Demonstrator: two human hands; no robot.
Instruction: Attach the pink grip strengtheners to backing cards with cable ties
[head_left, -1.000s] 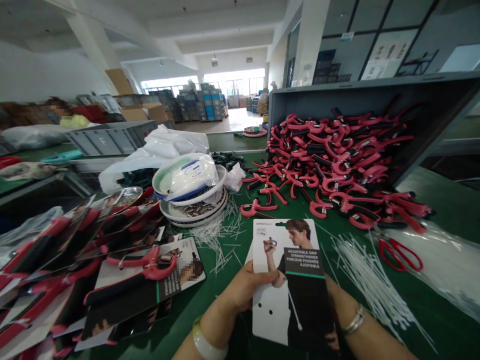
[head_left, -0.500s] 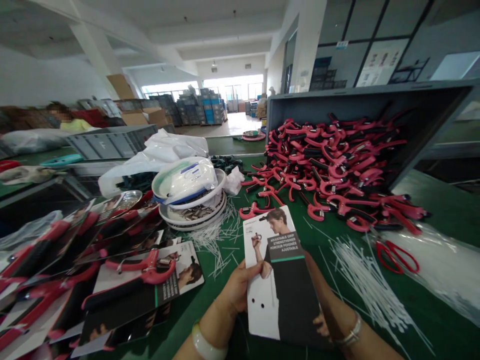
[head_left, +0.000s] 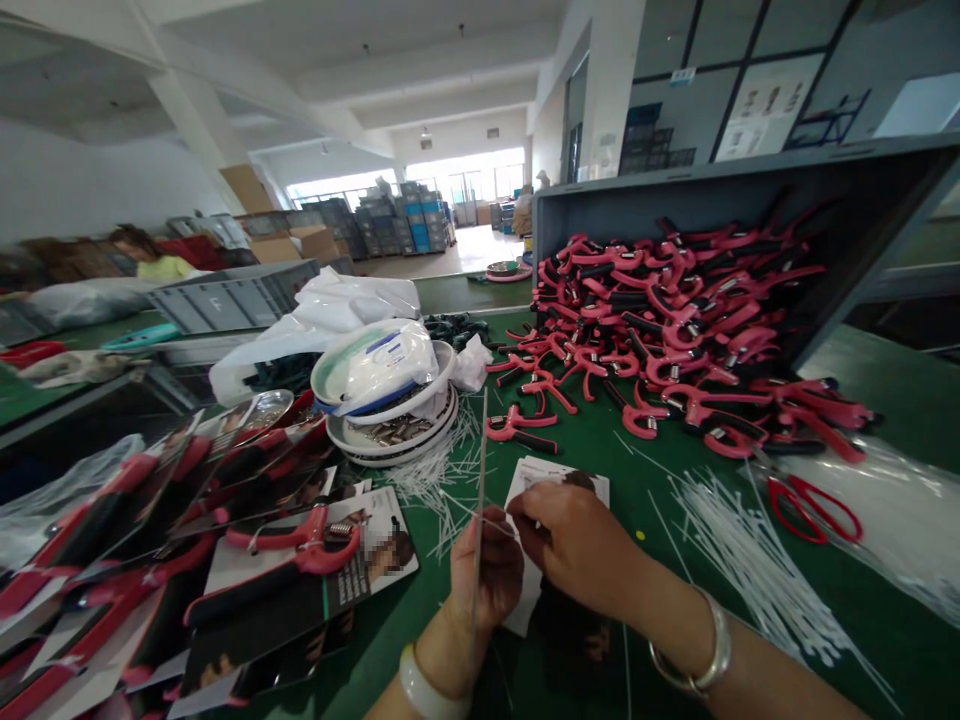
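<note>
Green felt covers the tabletop [head_left: 660, 500], with a long warehouse hall of stacked crates behind it.

Near the front edge I see the left hand [head_left: 491, 575] held upright, its fingers curled shut around a printed backing card seen edge-on [head_left: 480, 500], which rises as a thin vertical line above the knuckles. Just beside it, the right hand [head_left: 581, 545] lies palm down with fingers bent, pinching a thin white plastic tie [head_left: 469, 510] that runs leftward to the card's edge. Under the right hand rests a second white printed card [head_left: 536, 475], flat on the felt; the hand covers most of it.

At the back right corner, a large grey plastic bin tipped on its side [head_left: 600, 205] spills a heap of red and black hand grip strengtheners [head_left: 660, 320] onto the tabletop. Toward the middle, a stack of white round bowls [head_left: 397, 420] holds small metal springs in a lower bowl and a white plastic bag on top. Loose white plastic ties [head_left: 739, 560] fan out along the right side, with red-handled scissors [head_left: 814, 505] beyond them. Along the left edge lies a pile of carded strengtheners already mounted [head_left: 225, 530].
</note>
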